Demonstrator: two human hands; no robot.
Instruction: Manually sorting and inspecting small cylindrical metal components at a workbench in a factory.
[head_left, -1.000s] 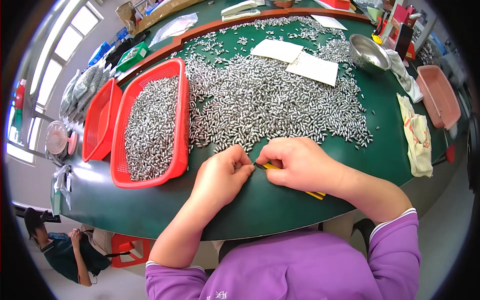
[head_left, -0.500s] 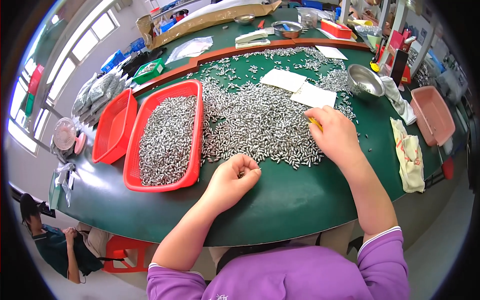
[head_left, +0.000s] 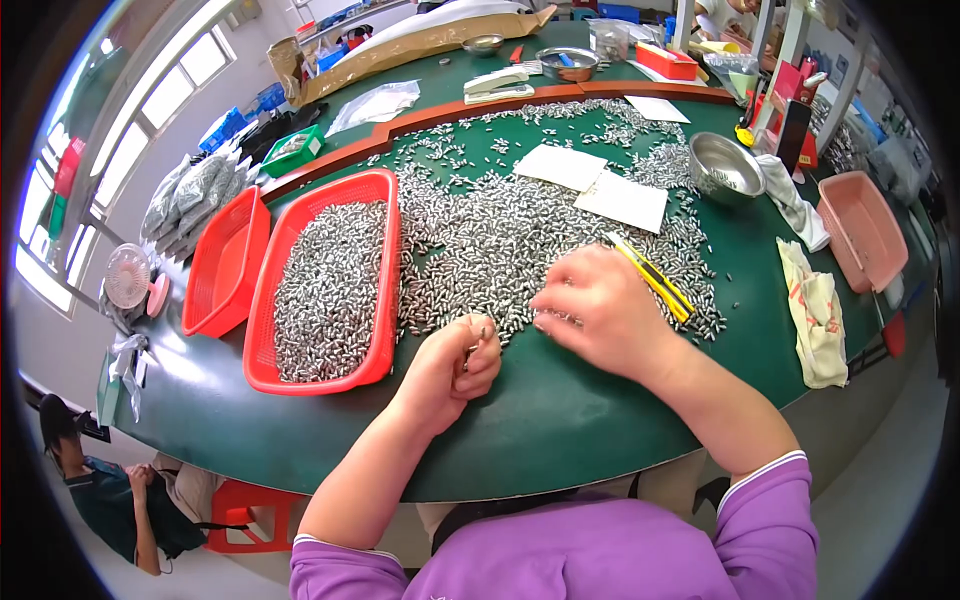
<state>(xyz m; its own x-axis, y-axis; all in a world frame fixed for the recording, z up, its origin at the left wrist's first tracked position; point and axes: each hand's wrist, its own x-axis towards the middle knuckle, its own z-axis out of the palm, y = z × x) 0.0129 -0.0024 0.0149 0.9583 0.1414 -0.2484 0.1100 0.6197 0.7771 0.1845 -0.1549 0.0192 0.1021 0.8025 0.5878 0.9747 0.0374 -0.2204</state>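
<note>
My left hand (head_left: 455,365) is closed near the front edge of the pile, with a small silvery metal piece (head_left: 483,333) at its thumb and fingertips. At the near side of the pile (head_left: 490,240) of small silvery pieces, my right hand (head_left: 615,315) curls its fingers downward. A few pieces show between its thumb and fingers. A yellow utility knife (head_left: 655,280) with a black strip lies on the pile, just beyond the back of my right hand. Left of the pile stands a red plastic basket (head_left: 392,290) heaped with the same pieces.
Two white cards (head_left: 625,200) lie on the pile. A steel bowl (head_left: 726,168), a cloth (head_left: 815,315) and a pink basket (head_left: 862,235) are at the right. Another red basket (head_left: 225,265) and a small fan (head_left: 128,276) are at the left. A wooden strip (head_left: 440,118) borders the back.
My right hand has let go of the yellow knife, moved left and nearer, and closed on metal pieces. My left hand has turned slightly, now showing a piece at its fingertips.
</note>
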